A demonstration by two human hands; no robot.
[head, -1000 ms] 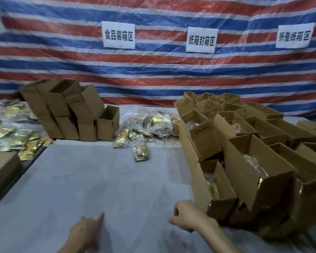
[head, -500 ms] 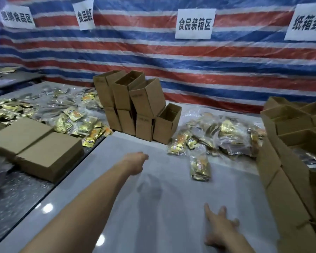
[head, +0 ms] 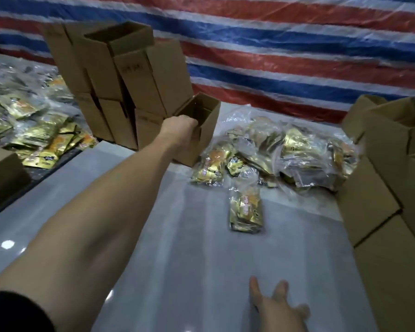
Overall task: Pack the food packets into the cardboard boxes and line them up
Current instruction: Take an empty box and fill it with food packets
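My left hand reaches far forward and grips the near rim of a small open cardboard box that stands at the right end of a stack of empty boxes. Just right of that box lies a heap of gold food packets in clear plastic, with one bundle of packets lying apart on the white table in front of it. My right hand rests low on the table with its fingers spread, holding nothing.
Packed open boxes crowd the right edge. More loose gold packets cover a darker table on the left, beside a flat brown carton. A striped tarpaulin hangs behind. The white table spreads between my arms.
My view has swung left and moved closer. My left arm stretched forward from the table's near edge and took hold of the small open box. My right hand left the packed boxes and opened flat.
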